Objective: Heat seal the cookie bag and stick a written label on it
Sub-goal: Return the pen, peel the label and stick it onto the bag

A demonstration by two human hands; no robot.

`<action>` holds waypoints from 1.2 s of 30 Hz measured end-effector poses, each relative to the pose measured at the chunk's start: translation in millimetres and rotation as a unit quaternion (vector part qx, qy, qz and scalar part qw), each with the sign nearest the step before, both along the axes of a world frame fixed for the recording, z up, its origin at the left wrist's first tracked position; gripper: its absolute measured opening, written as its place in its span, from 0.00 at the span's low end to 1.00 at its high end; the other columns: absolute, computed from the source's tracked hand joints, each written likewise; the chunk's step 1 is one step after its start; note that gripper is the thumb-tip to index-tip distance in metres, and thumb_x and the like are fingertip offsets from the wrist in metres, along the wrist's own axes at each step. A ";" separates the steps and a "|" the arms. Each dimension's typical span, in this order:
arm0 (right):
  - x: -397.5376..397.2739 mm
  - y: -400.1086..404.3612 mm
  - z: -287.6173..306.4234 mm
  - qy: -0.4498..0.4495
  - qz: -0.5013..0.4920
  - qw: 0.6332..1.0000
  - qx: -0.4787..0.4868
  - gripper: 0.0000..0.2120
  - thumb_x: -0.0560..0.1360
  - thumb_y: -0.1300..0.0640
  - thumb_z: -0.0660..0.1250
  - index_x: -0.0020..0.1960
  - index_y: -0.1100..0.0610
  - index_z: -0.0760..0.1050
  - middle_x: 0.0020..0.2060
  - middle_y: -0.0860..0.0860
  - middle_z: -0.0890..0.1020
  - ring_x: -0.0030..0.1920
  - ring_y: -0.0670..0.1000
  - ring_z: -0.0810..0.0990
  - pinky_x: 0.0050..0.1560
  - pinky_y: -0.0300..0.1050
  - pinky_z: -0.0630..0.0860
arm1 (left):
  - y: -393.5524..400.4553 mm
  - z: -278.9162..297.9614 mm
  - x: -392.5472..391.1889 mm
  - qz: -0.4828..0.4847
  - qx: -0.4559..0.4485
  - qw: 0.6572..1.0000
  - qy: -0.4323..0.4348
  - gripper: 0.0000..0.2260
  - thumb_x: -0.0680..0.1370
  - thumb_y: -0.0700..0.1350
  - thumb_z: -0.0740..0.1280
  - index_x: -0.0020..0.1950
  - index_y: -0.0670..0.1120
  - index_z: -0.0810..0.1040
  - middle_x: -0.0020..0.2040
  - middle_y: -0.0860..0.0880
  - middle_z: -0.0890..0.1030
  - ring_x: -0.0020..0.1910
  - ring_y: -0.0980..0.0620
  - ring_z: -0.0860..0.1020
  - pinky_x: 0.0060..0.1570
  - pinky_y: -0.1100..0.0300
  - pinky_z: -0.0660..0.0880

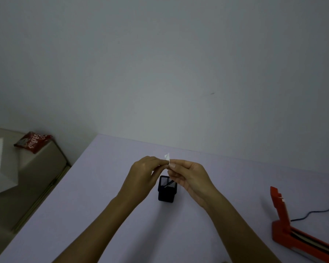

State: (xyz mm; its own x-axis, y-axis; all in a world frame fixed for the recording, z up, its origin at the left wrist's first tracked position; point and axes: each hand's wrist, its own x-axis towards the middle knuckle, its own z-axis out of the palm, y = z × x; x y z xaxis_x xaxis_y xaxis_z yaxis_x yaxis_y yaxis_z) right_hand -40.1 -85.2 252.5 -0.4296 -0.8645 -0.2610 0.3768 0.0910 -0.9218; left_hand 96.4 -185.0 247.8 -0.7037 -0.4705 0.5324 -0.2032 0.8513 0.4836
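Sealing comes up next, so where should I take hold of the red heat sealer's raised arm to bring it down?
Grip the heat sealer by the free upper end of its raised arm, coming from above. The arm stands open and tilted, hinged low at the base, so that far tip likely gives the most leverage. Approach from its left; the black cord trails off on its right.

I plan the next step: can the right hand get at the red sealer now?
Probably not yet: the right hand and left hand both pinch the small white label. The table toward the sealer looks free.
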 end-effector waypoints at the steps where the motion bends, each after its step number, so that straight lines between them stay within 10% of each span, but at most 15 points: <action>1: 0.7 0.0 1.1 -0.001 0.001 1.000 -0.002 0.07 0.75 0.63 0.69 0.51 0.60 0.83 0.47 0.57 0.86 0.45 0.51 0.84 0.56 0.48 0.79 | 0.5 1.3 0.5 0.001 0.004 1.000 0.005 0.06 0.75 0.40 0.71 0.51 0.45 0.83 0.41 0.51 0.84 0.39 0.56 0.79 0.42 0.71 0.72; 36: 9.5 2.6 29.2 0.080 -0.002 0.996 -0.026 0.08 0.73 0.58 0.71 0.52 0.57 0.84 0.43 0.52 0.86 0.47 0.49 0.84 0.50 0.40 0.79 | 16.2 35.5 13.5 0.022 0.152 0.985 0.084 0.08 0.74 0.44 0.70 0.52 0.49 0.84 0.45 0.59 0.84 0.45 0.63 0.81 0.43 0.75 0.73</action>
State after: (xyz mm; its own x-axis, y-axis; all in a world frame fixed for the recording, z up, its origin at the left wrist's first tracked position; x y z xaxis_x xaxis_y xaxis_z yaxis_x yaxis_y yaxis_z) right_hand -30.6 -82.6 281.7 -0.4658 -0.8733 -0.1428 0.2243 0.0396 -0.9737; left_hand 109.9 -168.8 283.3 -0.5939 -0.6540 0.4686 -0.1322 0.6539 0.7450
